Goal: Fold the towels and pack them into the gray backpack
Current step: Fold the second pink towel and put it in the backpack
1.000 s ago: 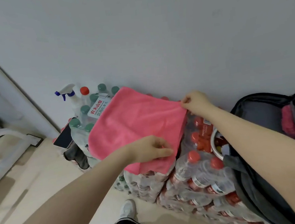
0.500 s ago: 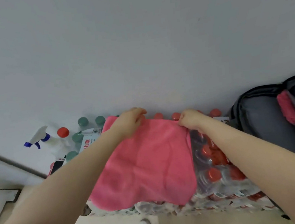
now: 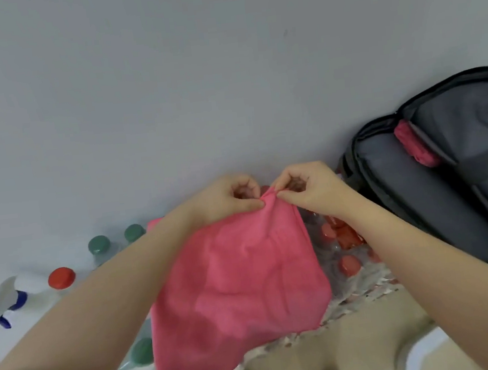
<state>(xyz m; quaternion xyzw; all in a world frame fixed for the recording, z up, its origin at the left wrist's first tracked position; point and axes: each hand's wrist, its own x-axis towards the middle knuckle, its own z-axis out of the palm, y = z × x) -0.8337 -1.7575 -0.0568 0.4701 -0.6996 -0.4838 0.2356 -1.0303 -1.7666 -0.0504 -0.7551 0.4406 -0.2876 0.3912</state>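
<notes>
Head view: left hand and right hand each hold a pinched grip on the pink towel, bunched over bottled water beside the open gray backpack. Soft, light cloth; corners likely give best hold.

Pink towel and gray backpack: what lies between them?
In the head view, shrink-wrapped red-capped bottles fill the stretch between the towel and the backpack; the right hand and its forearm cross above them.
</notes>
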